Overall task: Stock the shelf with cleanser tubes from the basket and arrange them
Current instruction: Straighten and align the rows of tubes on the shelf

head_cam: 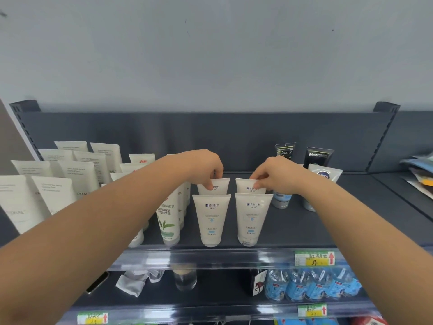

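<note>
Both hands work the back row of the shelf [304,221]: the left hand [206,168] pinches the top of one rear Manting cleanser tube [216,187], and the right hand [273,175] pinches the other rear tube [246,186]. Each stands upright just behind a front tube [210,219]. This looks like the arranging step; next, letting go gently so they stay standing, then fetching more from the basket, which is out of view.

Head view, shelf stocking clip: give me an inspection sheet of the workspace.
Surface: dark shelf, right half mostly bare.
Job's things: four white tubes upright, two front, two behind; no basket in view.
Clutter: other tube rows left, dark tubes at back right, packets far right.
Grippers: left hand and right hand each pinch a rear tube's top.
Cables: nothing seen.
Surroundings: grey wall; water bottles on the shelf below.
</note>
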A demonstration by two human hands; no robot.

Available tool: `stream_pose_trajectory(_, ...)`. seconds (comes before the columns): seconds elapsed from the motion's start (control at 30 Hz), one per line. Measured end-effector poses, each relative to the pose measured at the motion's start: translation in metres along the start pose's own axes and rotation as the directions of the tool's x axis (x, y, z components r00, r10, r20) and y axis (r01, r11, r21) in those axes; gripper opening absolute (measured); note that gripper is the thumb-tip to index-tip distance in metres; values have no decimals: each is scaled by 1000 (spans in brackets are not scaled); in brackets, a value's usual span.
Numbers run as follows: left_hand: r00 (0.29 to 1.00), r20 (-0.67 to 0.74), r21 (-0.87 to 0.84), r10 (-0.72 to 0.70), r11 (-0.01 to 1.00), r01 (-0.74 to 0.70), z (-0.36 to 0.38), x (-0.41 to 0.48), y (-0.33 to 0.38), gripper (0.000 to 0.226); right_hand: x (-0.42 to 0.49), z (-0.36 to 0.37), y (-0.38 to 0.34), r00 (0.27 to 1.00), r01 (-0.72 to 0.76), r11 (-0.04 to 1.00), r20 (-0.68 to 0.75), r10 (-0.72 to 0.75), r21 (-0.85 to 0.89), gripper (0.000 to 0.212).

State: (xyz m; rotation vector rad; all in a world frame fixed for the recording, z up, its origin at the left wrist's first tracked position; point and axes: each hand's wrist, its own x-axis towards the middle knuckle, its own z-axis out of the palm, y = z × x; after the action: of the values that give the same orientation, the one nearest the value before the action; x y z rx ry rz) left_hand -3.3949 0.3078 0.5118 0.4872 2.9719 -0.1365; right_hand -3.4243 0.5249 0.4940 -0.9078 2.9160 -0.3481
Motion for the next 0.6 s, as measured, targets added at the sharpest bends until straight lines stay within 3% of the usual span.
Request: stream_pose_trajectory(0.6, 997, 80, -31, 2, 1000, 0, -9, -3, 1, 34, -11, 1, 6, 1000, -10, 1000, -10, 10, 5, 32)
